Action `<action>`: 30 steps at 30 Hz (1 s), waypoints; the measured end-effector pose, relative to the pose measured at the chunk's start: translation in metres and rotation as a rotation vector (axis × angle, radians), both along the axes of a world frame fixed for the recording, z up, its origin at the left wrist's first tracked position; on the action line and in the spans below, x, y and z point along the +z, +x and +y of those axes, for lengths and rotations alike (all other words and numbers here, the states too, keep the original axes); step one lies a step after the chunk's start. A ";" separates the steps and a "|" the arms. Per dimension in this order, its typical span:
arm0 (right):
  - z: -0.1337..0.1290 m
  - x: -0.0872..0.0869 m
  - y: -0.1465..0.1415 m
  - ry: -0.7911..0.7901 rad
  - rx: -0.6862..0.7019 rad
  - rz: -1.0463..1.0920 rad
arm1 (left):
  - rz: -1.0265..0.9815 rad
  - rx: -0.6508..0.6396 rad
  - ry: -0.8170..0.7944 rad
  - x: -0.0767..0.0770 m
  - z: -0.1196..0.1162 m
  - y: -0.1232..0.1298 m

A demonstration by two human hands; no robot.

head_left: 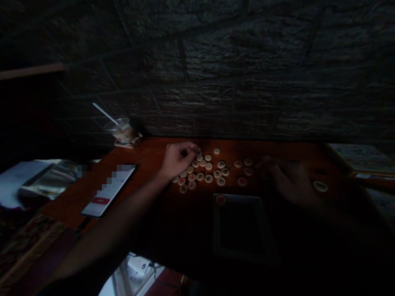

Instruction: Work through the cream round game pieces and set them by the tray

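Round Chinese chess pieces (208, 178) lie loosely grouped on a reddish-brown wooden table; several show black or red characters, others look blank on top. My left hand (179, 160) is at the group's far left edge, thumb and forefinger pinched on a Chinese chess piece (199, 153). Over the table to the right, my right hand (290, 181) is dim and blurred. Its fingers are drawn together, pointing left toward red-marked pieces (247, 171); anything between them is lost in shadow. One green-marked piece (320, 186) lies beyond it on the right.
A dark shallow tray (237, 197) sits in front, a red-marked piece (220, 200) at its corner. At left are a phone (105, 195) and a plastic cup (121, 129) with a straw. Boxes or boards (361, 158) stand far right. A stone wall (210, 98) rises behind the table.
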State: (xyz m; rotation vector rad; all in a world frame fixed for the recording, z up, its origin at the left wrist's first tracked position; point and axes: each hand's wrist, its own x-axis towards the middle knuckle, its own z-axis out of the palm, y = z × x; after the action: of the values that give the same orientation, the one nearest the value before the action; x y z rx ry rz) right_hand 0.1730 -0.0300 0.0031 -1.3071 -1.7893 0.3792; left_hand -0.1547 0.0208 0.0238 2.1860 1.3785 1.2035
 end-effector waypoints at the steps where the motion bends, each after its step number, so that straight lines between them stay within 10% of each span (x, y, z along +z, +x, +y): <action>1: 0.000 0.000 0.000 -0.006 0.001 -0.004 | 0.018 -0.013 -0.005 0.001 0.001 -0.001; 22: 0.002 -0.002 -0.001 0.003 0.018 0.029 | 0.246 0.246 -0.043 0.009 0.008 -0.014; 30: 0.005 -0.007 0.003 0.010 0.019 0.009 | 0.471 0.287 -0.309 0.025 0.010 -0.033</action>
State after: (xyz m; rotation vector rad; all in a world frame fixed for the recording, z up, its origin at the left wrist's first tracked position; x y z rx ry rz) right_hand 0.1757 -0.0251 -0.0041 -1.2807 -1.7954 0.3854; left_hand -0.1877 0.0304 0.0491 2.1750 1.9665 0.5043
